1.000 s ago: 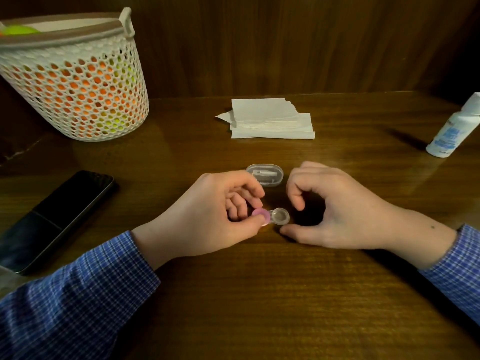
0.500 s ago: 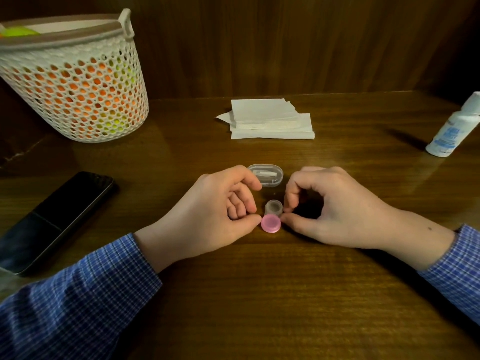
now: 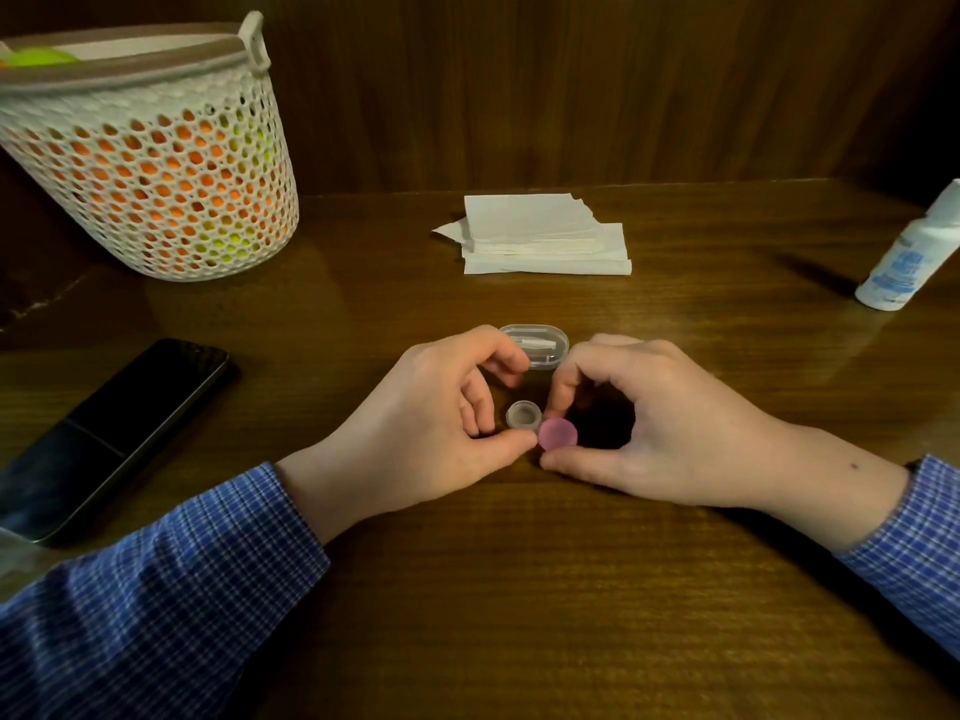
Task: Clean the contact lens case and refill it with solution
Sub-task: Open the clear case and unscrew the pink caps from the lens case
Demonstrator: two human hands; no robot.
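Head view: I see my right hand pinching the pink cap while my left hand steadies the case mid-table; a slipped pinch, I judge, could flick that small cap away.

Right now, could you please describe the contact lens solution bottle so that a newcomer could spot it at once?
Start at the wooden table and follow it to its far right edge, well past the stack of white tissues. The solution bottle stands there alone, the only white bottle, with a blue label.
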